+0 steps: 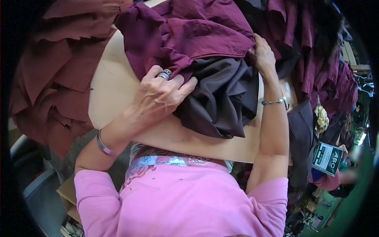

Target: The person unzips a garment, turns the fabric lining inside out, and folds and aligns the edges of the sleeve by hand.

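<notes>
A crumpled maroon garment [209, 35] with a stitched seam lies across the pale work table, its dark grey-brown lining [221, 94] spilling out toward me. My left hand [166, 90], with rings on one finger, is closed on the maroon cloth at its left side, next to the lining. At the garment's right edge, my right hand [263, 55] pinches the cloth, its fingertips partly hidden by the folds.
Stacked reddish-brown cut fabric pieces [55, 79] cover the left side of the table [114, 87]. More maroon garments [312, 51] hang or heap at the right. A green ABC-labelled box [327, 158] is beyond the right edge, with a blurred person farther off.
</notes>
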A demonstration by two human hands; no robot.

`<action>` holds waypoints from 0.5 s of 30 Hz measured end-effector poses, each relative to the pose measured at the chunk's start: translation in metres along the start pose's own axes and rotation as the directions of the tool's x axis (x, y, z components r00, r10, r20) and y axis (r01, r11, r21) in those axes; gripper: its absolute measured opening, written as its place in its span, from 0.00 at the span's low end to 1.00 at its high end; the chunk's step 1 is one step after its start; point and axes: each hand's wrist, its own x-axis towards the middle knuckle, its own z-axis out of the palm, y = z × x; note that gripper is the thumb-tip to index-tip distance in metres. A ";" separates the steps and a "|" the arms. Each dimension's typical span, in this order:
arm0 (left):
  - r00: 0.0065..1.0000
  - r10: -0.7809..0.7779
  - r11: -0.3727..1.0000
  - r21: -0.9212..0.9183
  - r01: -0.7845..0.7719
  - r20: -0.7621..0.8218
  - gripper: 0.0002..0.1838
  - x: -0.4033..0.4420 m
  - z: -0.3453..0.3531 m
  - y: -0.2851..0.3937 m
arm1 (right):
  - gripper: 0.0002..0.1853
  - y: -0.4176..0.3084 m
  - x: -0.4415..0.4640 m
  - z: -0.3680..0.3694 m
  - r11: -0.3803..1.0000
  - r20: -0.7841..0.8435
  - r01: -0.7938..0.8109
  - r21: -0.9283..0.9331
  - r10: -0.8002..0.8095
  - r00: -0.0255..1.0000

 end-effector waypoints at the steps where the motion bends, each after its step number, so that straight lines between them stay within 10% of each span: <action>1: 0.999 -0.033 0.999 0.015 0.034 -0.028 0.16 0.001 -0.002 -0.002 | 0.23 -0.002 0.004 0.004 0.980 0.055 -0.068 0.186 0.059 0.997; 4: 0.989 -0.120 0.989 0.082 0.127 -0.084 0.11 0.003 -0.004 -0.011 | 0.20 0.019 0.009 0.004 0.846 0.313 -0.268 0.462 0.127 0.941; 10: 0.952 -0.303 0.939 0.182 0.293 0.029 0.19 -0.003 -0.002 -0.040 | 0.07 0.042 -0.042 -0.117 0.625 -0.010 -0.168 0.763 0.271 0.963; 15: 0.960 -0.276 0.953 0.138 0.269 0.036 0.17 -0.001 -0.007 -0.035 | 0.06 0.050 -0.079 -0.132 0.742 0.115 -0.270 0.613 0.255 0.960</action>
